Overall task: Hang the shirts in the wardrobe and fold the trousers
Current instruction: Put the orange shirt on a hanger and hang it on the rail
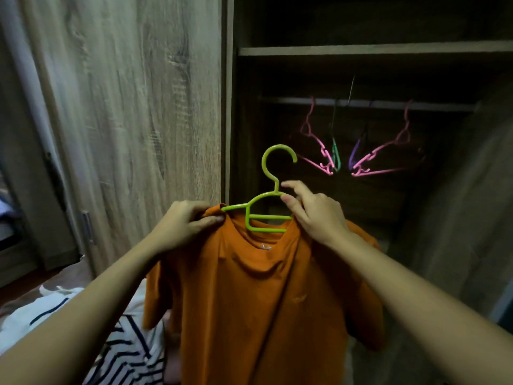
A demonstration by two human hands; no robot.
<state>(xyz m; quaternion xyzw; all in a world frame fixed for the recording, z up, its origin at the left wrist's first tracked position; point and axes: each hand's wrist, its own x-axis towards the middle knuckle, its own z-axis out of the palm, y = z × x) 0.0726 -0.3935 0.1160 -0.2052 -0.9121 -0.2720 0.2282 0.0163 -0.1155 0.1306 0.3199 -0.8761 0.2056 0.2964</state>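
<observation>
The left hand [183, 223] pinches the shirt [249, 301] at its shoulder, over one arm of the hanger [268, 217]. The right hand [313, 215] grips the hanger's other arm at the collar. The shirt hangs at 6 o'clock, before the open wardrobe [458, 176].

The step looks to be seating the shirt on the hanger. Next, the hook likely must be lifted to the rail [444, 106] at 1 o'clock, left of the pink hangers [313, 140].

A wood-grain door [125, 107] fills 10 o'clock, a shelf [361, 50] sits at 1 o'clock, and a bed [16, 307] with striped cloth [130, 354] lies at 7 o'clock.
</observation>
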